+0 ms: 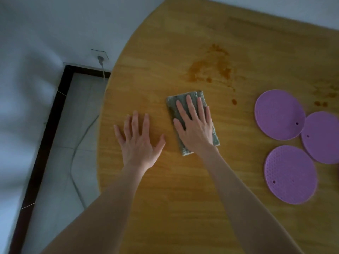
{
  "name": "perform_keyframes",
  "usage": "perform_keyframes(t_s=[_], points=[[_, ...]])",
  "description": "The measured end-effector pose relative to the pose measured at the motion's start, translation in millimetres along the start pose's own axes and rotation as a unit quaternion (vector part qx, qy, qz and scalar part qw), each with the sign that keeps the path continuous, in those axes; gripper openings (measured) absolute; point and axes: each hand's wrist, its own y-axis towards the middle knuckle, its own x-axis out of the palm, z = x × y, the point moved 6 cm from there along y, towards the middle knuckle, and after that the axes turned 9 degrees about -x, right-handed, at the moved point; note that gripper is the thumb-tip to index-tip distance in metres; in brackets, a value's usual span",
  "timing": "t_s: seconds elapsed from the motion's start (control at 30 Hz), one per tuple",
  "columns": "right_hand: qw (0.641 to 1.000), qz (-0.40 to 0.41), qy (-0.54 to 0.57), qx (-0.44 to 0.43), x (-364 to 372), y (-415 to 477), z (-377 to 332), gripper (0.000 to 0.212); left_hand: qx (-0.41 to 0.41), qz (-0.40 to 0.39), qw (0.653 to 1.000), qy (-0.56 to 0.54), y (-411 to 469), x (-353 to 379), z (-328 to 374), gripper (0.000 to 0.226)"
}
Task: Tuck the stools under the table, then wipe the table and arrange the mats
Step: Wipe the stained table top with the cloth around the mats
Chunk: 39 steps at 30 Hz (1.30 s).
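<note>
The grey cloth (173,107) lies folded into a rectangle on the wooden table (174,198). Its long axis runs away from the person, with the far end leaning a little to the left. The right hand (196,131) presses flat on it with fingers straight and spread, pointing along that axis. The palm covers the near half, and a strip of cloth shows past the fingertips and along the right edge. The left hand (139,142) rests flat on bare wood just left of the cloth, fingers fanned and holding nothing, apart from the cloth. Beyond the cloth a brown smear (209,66) spreads on the tabletop, with a small drop (234,102) nearer. To the right lie three round purple mats, the far mat (278,114), the right mat (322,136) touching it, and the near mat (290,174). More brown marks (324,94) sit beyond them. The table's curved edge gives way on the left to a pale tiled floor (60,162), a dark baseboard (45,143), a white wall (27,52), a socket (100,56) and a trailing cord (78,143).
</note>
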Motion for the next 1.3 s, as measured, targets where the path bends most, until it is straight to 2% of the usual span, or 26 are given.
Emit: perform_keyframes(t_s=[0.17, 0.27, 0.37, 0.47, 0.63, 0.8, 0.87, 1.03, 1.13, 1.23, 1.3], points=[[0.995, -0.004, 0.02, 0.099, -11, 52, 31, 0.06, 0.009, -0.001, 1.0, -0.007, 0, -1, 1, 0.08], [1.0, -0.003, 0.0, 0.011, -11, 75, -9, 0.06, 0.013, 0.003, 1.0, -0.004, 0, -1, 1, 0.079], [0.997, -0.01, -0.024, -0.072, -5, 49, -22, 0.059, 0.017, 0.003, 1.0, 0.0, 0, 0, 1, 0.078], [0.997, -0.022, -0.025, -0.072, -4, 30, 1, 0.059, 0.019, 0.003, 1.0, 0.002, 0, 1, 0, 0.078], [1.0, -0.004, -0.011, 0.006, -11, 76, -4, 0.06, 0.013, -0.003, 1.0, -0.007, 1, -1, 1, 0.078], [0.995, -0.01, -0.029, -0.096, -6, 44, -25, 0.059, 0.002, 0.016, 0.999, -0.041, -2, -3, 1, 0.076], [0.997, -0.015, -0.023, -0.072, -7, 26, 2, 0.06, -0.008, 0.025, 0.998, -0.065, 0, -7, 5, 0.073], [0.992, 0.002, 0.008, 0.123, -21, 67, 78, 0.058, 0.034, 0.02, 0.996, -0.085, 26, -12, 41, 0.068], [0.994, 0.017, 0.018, 0.106, -24, 90, 65, 0.058, 0.043, 0.009, 0.997, -0.062, 50, -10, 59, 0.071], [0.999, 0.018, -0.001, 0.042, -21, 62, 61, 0.059, 0.035, -0.004, 0.999, -0.038, 67, -9, 76, 0.072], [0.999, 0.014, 0.001, 0.041, -20, 42, 71, 0.061, 0.031, -0.014, 0.999, -0.034, 72, -9, 85, 0.072]])
